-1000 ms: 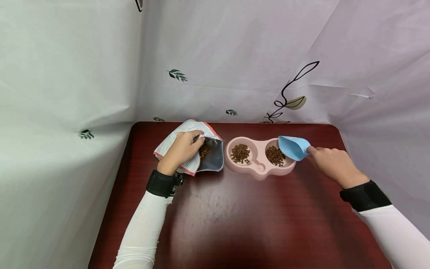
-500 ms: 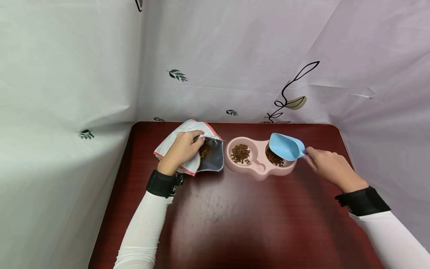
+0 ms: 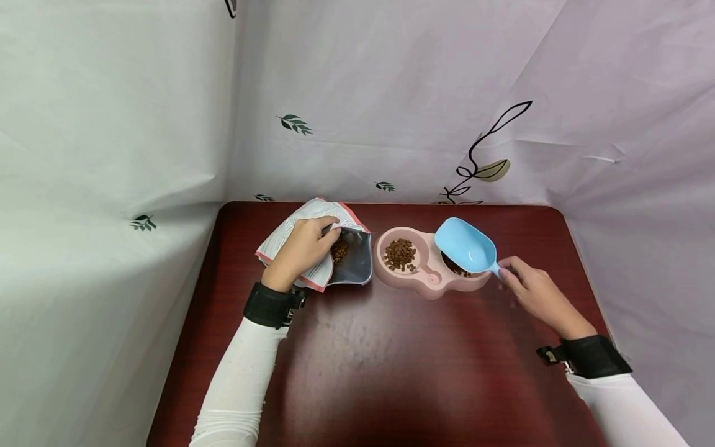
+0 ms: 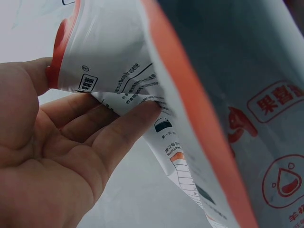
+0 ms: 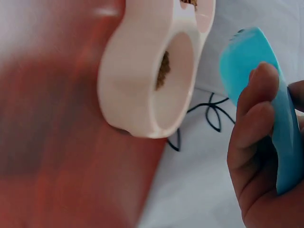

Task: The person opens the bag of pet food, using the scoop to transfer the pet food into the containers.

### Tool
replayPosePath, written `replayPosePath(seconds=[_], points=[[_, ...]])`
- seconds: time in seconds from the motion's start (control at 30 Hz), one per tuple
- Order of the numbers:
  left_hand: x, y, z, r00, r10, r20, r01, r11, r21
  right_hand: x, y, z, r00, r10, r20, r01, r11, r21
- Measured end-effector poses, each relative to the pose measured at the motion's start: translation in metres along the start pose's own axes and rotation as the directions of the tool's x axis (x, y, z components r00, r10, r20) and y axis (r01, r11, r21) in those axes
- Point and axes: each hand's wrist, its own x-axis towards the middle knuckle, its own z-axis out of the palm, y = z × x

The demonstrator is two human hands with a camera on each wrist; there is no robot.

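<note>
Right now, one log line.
left hand: holds open bag | right hand: holds blue scoop over pink double bowl | scoop: looks empty | kibble: bag, both bowl sides

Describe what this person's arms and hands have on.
The left sleeve and right sleeve are white. The left wristband and right wristband are wide and black, each with a small attachment. The left hand and right hand are ungloved.

It seems a small screened corner; whether inside a home or a studio, I cannot tell. Wrinkled white sheeting (image 3: 385,74) with printed leaves closes the top and both sides of the head view, around a glossy, dark red table (image 3: 402,366) at lower centre.
</note>
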Motion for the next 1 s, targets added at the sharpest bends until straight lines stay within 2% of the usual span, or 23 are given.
replayPosePath(seconds=[0.07, 0.2, 0.37, 0.57, 0.8, 0.87, 1.0], points=[[0.000, 0.000, 0.000, 1.000, 0.001, 0.000, -0.001, 1.000, 0.003, -0.006, 0.004, 0.008, 1.000, 0.021, -0.015, -0.020, 0.998, 0.054], [0.000, 0.000, 0.000, 1.000, 0.003, 0.003, -0.003, 1.000, 0.006, -0.019, 0.011, 0.020, 0.995, 0.072, -0.064, -0.065, 0.993, 0.100], [0.000, 0.000, 0.000, 1.000, -0.003, 0.002, 0.003, 1.000, 0.009, -0.031, 0.019, 0.032, 0.976, 0.167, -0.142, -0.149, 0.980, 0.131], [0.000, 0.001, -0.001, 1.000, -0.008, 0.010, 0.008, 1.000, 0.010, -0.041, 0.028, 0.044, 0.921, 0.284, -0.266, -0.264, 0.958, 0.109], [0.001, 0.002, 0.001, 1.000, -0.012, 0.020, 0.012, 1.000, 0.010, -0.043, 0.043, 0.056, 0.821, 0.451, -0.349, -0.433, 0.891, 0.133], [0.001, 0.002, 0.001, 1.000, -0.008, 0.015, 0.008, 1.000, 0.012, -0.046, 0.047, 0.060, 0.809, 0.486, -0.331, -0.470, 0.873, 0.132], [0.000, 0.002, 0.000, 1.000, -0.008, 0.013, 0.008, 1.000, 0.009, -0.050, 0.051, 0.067, 0.806, 0.525, -0.274, -0.516, 0.850, 0.108]])
